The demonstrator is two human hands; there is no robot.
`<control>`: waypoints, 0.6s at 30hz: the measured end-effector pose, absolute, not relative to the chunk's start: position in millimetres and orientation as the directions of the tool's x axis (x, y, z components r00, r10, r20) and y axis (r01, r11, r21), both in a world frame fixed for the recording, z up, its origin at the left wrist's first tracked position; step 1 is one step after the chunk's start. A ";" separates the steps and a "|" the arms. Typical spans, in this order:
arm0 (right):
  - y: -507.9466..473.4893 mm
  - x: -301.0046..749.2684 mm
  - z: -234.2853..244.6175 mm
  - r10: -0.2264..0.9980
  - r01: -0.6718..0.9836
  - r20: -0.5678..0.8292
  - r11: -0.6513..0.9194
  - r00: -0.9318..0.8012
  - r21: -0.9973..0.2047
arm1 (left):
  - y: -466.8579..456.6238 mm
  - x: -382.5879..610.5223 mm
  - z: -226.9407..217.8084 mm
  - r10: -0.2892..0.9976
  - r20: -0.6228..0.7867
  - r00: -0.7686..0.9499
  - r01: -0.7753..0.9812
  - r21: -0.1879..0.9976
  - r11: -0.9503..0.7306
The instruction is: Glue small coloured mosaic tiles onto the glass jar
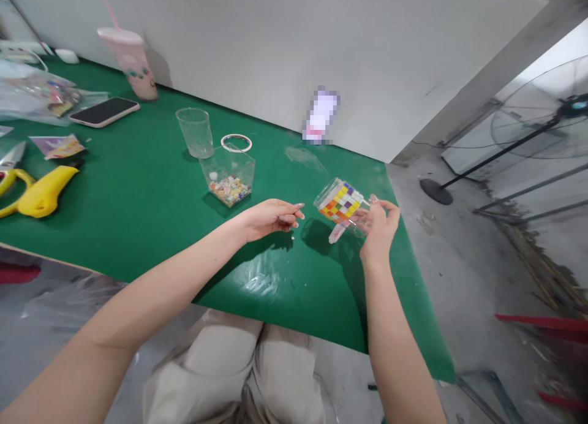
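My right hand (379,223) grips a clear cup covered with small coloured square tiles (340,202), held tilted above the green table (138,197) near its right edge. My left hand (271,217) hovers just left of that cup, its fingers curled together with the tips pinched; whatever they pinch is too small to make out. A clear square container (228,177) with several loose coloured tiles at its bottom stands a little further left. Behind it stand an empty clear cup (196,132) and a white ring (236,143).
At the back left stand a pink tumbler with a straw (131,59) and a phone (105,111) lying flat. Yellow-handled scissors (34,191) and plastic bags (41,96) lie at the left. A floor fan (542,124) stands beyond the table's right edge.
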State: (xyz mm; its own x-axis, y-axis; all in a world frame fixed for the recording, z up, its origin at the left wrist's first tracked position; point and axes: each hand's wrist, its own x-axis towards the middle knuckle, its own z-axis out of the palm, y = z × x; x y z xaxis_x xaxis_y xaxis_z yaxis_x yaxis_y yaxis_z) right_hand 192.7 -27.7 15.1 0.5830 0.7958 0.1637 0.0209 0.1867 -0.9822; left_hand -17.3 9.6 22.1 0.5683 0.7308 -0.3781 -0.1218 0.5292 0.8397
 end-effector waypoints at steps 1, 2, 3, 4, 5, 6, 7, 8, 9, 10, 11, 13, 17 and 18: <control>-27.3 192.8 15.0 0.794 0.019 0.161 0.185 0.586 -0.983 | 9.9 -17.3 21.4 0.732 -0.385 0.563 -0.121 0.837 0.533; -27.0 192.8 14.9 0.794 0.017 0.160 0.185 0.587 -0.983 | 10.1 -17.3 20.9 0.734 -0.388 0.558 -0.122 0.836 0.534; -26.8 192.8 14.8 0.793 0.015 0.160 0.186 0.588 -0.982 | 10.3 -17.5 20.5 0.739 -0.387 0.552 -0.124 0.838 0.531; -26.7 192.7 14.7 0.792 0.013 0.159 0.187 0.590 -0.982 | 10.5 -17.7 20.1 0.745 -0.381 0.548 -0.127 0.842 0.525; -26.7 192.5 14.7 0.790 0.013 0.157 0.185 0.592 -0.983 | 10.9 -17.9 19.7 0.751 -0.374 0.544 -0.131 0.846 0.517; -26.8 192.3 14.7 0.790 0.014 0.155 0.183 0.593 -0.983 | 11.4 -18.0 19.3 0.757 -0.364 0.543 -0.134 0.852 0.507; -27.0 192.1 14.7 0.792 0.015 0.155 0.181 0.591 -0.983 | 12.2 -18.0 19.1 0.762 -0.351 0.544 -0.137 0.859 0.493; -27.2 192.0 14.6 0.795 0.016 0.156 0.181 0.586 -0.983 | 13.0 -18.0 19.4 0.766 -0.334 0.549 -0.137 0.868 0.477; -27.2 192.0 14.6 0.799 0.017 0.159 0.184 0.580 -0.983 | 13.6 -18.0 20.5 0.772 -0.314 0.552 -0.135 0.880 0.455; -27.1 192.1 14.5 0.804 0.015 0.162 0.188 0.573 -0.982 | 13.4 -18.3 23.0 0.783 -0.288 0.551 -0.132 0.897 0.423; -26.7 192.3 14.3 0.806 0.008 0.164 0.193 0.568 -0.981 | 12.0 -19.1 27.1 0.801 -0.250 0.544 -0.130 0.918 0.375; -25.5 192.6 14.0 0.806 -0.022 0.144 0.191 0.574 -0.981 | 2.9 -24.0 40.5 0.841 -0.158 0.518 -0.089 0.967 0.237; -23.4 189.3 13.3 0.832 -0.148 0.007 0.107 0.555 -0.983 | -47.9 -60.1 71.0 0.809 -0.130 0.574 0.307 0.949 -0.066; -23.5 187.5 13.1 0.846 -0.177 -0.025 0.083 0.532 -0.981 | -65.8 -76.2 73.5 0.779 -0.165 0.604 0.373 0.923 -0.094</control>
State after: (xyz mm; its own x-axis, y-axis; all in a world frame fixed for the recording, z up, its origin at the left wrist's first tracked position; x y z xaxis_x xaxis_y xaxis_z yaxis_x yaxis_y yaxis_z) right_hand 187.5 -23.5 13.1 0.5323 0.8462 -0.0250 -0.1774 0.0826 -0.9807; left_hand -76.2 -65.8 73.5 0.6044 0.7794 -0.1649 0.3730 -0.0940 0.9231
